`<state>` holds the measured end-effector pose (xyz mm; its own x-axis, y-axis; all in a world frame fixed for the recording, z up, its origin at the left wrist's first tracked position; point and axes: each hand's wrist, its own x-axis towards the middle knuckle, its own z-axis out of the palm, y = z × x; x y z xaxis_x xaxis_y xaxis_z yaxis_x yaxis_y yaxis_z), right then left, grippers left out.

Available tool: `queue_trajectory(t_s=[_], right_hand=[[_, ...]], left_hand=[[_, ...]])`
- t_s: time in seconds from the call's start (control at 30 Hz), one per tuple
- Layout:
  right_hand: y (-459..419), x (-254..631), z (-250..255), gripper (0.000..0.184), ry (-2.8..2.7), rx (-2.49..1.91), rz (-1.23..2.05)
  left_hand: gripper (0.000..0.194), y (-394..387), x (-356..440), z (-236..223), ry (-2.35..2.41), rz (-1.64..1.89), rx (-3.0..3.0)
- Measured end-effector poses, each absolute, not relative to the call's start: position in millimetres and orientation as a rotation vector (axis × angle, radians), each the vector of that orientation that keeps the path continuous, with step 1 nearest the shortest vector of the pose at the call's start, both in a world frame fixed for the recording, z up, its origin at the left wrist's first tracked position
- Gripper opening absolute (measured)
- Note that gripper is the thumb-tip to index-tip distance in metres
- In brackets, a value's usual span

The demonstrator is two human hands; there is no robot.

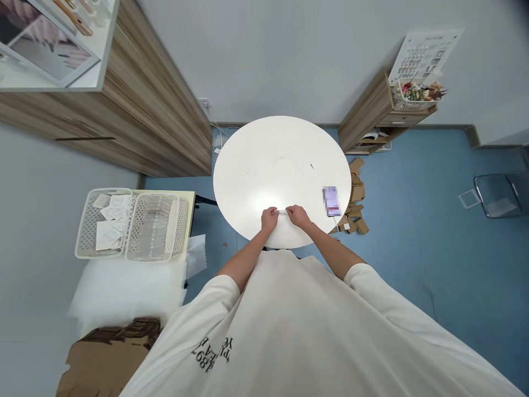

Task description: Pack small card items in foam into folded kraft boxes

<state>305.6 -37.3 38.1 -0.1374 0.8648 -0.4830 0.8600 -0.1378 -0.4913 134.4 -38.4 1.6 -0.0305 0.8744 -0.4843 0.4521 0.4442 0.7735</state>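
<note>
Near the front edge of a round white table [264, 146], my left hand [269, 218] and my right hand [298, 215] are close together. Between them runs a small, thin whitish strip [282, 212], with the closed fingers of each hand pinching one end. Its exact kind is too small to make out, and the fingertips partly cover it. To the right on the tabletop lies a purple, blurred-out rectangular thing [332, 201] with a white cable. A tiny dark reddish piece [312, 166] rests farther back.
At left, two white plastic baskets [103, 193] stand on a side table, with papers and clear pieces inside. Tall wood-grain cabinet [165, 105] behind at left. Flattened cardboard boxes [357, 193] lie on the blue floor at right, below a small cabinet [372, 110]. A chair [502, 193] stands far right.
</note>
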Motion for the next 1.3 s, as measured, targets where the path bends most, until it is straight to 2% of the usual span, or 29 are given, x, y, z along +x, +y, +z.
queue_trajectory(t_s=[0.73,1.3], right_hand=[[-31.7,304.3,43.5,0.032,-2.43,-1.977,1.096],[-34.3,298.9,36.7,0.031,-2.324,-2.074,1.073]], left_hand=[[0.023,-27.4,132.6,5.6,1.676,0.464,1.082],[0.03,-36.1,132.7,0.8,1.664,0.455,1.069]])
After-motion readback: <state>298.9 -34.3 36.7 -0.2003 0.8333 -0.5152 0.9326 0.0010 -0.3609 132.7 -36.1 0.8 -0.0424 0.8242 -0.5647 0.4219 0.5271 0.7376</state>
